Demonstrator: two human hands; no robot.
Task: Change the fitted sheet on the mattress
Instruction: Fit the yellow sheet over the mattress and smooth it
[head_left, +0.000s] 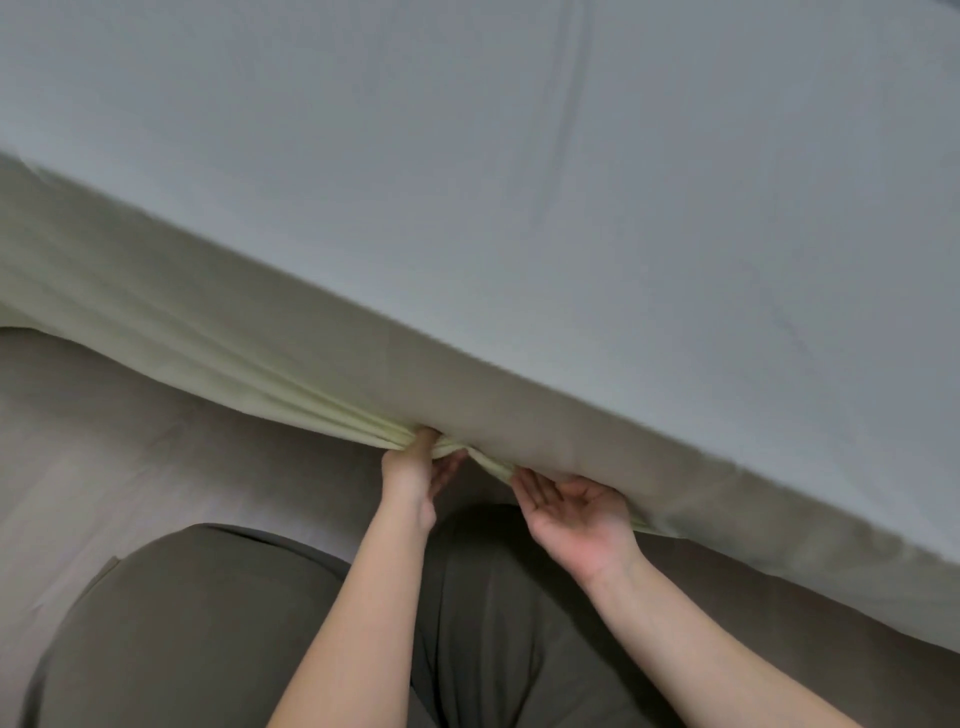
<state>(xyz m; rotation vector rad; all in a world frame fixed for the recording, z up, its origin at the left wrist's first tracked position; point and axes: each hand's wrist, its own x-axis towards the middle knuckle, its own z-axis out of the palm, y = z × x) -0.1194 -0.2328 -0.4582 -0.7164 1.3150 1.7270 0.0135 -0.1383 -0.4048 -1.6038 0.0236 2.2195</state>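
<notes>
Sheet: pale, spread flat over the top of the bed, with a few long shallow creases running across it. It looks grey-blue on top and cream to yellowish where it hangs down the near side.
Mattress: fully covered by the sheet; only its outline shows, with its near edge running diagonally from upper left to lower right.
Hem: the lower border of the sheet, gathered into narrow yellowish folds that run along the bottom of the near side and converge at the left hand.
Left hand: closed round the bunched hem, with a thumb or finger over the top of the folds and the other fingers curled beneath.
Right hand: just beside the left hand, palm up, fingers nearly straight and relaxed. The fingertips touch the underside of the hem and grip nothing.
Forearms: bare, reaching up from the bottom of the view towards the side of the bed.
Trousers: dark olive, filling the lower middle of the view beneath the arms.
Floor: pale and smooth, visible at left below the hanging sheet.
</notes>
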